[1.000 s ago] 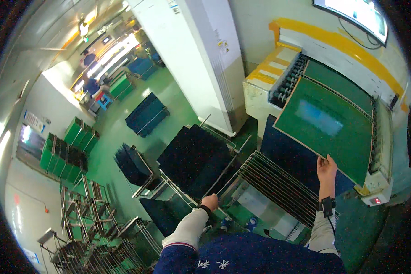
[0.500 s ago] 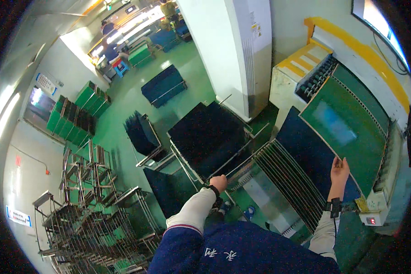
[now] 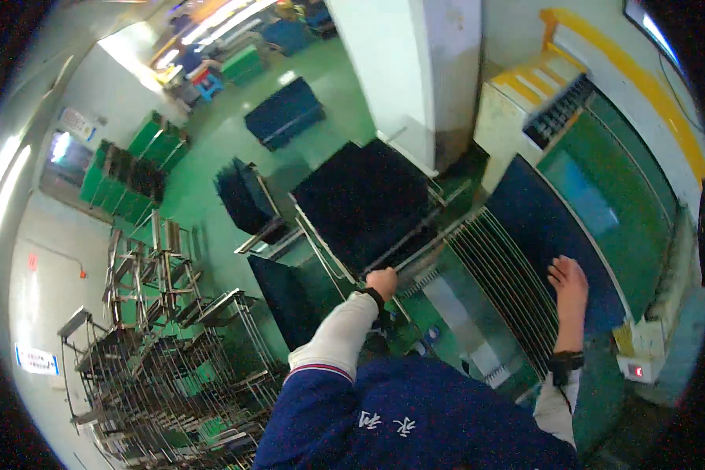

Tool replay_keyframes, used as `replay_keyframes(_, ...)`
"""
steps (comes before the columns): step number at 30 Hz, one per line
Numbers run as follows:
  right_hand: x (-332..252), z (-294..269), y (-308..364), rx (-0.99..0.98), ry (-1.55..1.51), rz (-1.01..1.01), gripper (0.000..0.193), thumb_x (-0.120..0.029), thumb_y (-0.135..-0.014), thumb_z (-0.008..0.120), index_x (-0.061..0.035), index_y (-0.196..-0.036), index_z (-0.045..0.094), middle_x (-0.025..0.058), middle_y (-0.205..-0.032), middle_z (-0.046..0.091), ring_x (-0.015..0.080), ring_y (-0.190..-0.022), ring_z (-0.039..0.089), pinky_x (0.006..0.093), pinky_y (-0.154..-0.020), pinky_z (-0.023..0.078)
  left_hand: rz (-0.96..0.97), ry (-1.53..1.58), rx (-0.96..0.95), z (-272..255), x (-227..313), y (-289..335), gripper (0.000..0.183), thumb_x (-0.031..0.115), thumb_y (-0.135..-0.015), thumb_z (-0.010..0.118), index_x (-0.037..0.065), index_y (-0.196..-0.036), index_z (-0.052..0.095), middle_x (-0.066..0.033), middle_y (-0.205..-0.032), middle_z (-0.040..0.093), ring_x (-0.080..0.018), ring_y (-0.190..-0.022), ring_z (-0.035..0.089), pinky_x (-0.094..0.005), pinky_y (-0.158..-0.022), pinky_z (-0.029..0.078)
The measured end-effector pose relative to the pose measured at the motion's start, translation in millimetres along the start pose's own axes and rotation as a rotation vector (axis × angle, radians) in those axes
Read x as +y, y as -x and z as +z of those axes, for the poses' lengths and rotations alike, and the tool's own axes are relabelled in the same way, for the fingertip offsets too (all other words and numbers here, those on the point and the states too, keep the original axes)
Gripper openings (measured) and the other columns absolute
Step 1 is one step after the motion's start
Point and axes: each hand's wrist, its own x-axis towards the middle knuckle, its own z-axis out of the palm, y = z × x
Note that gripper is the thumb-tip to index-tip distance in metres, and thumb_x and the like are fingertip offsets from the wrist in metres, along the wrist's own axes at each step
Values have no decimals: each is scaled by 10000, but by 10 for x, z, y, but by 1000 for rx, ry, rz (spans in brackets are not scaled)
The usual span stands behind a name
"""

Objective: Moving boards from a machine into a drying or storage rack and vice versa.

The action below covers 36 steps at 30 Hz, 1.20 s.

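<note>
My left hand (image 3: pixel 381 283) is closed around the near corner of a metal rack frame (image 3: pixel 330 265) that holds a stack of black panels (image 3: pixel 364 204). To the right, a dark blue panel (image 3: pixel 526 211) lies beside a row of slim parallel bars (image 3: pixel 505 286). My right hand (image 3: pixel 569 283) is over its near part, fingers bent and a little apart, with nothing visible in them. Whether the fingertips touch the panel is unclear. Beyond it, a glossy green board (image 3: pixel 615 211) lies on the machine at the far right.
Black rollers (image 3: pixel 558 113) show at the machine's far end, and a small control box (image 3: pixel 637 370) at its near end. A pillar (image 3: pixel 439 78) stands ahead. Empty metal racks (image 3: pixel 172 337) crowd the left, and another rack of dark panels (image 3: pixel 247 200) stands on the floor.
My right hand has left the edge of the green board and moved left, over the dark blue panel. My left hand keeps its hold on the rack. The view has shifted slightly.
</note>
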Motion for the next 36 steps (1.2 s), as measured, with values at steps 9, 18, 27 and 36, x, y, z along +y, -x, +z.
replay_keyframes(9, 373, 603, 1021, -212, 980, -537, 329, -117, -770, 669, -29, -1079, 602, 122, -1050, 621, 270, -977, 580, 346, -852, 458, 61, 43, -135, -44, -107, -25, 182, 141, -838, 479, 14, -901, 593, -190, -827, 671, -345, -772, 669, -455, -671, 532)
replay_keyframes(18, 623, 796, 1538, -151, 1274, -609, 399, -135, -740, 660, -25, -1116, 587, 131, -1188, 563, 317, -1083, 503, 408, -941, 400, 126, 122, -112, 20, -205, -14, 157, 141, -823, 516, 8, -880, 577, -198, -829, 666, -351, -798, 662, -441, -684, 530)
replay_keyframes(27, 866, 957, 1702, -71, 1472, -663, 470, -104, -736, 623, -28, -1192, 537, 132, -1269, 521, 343, -1146, 466, 445, -987, 352, 123, 228, -143, -96, -259, 37, 213, 175, -843, 515, 9, -968, 563, -189, -869, 667, -353, -830, 657, -451, -694, 526)
replay_keyframes(36, 1011, 981, 1463, 27, 1516, -577, 333, -106, -780, 648, -33, -1096, 570, 141, -1052, 583, 338, -991, 524, 427, -888, 407, 53, 620, 28, -7, -531, 346, 358, 331, -820, 589, 5, -961, 547, -215, -868, 642, -382, -852, 619, -474, -707, 487)
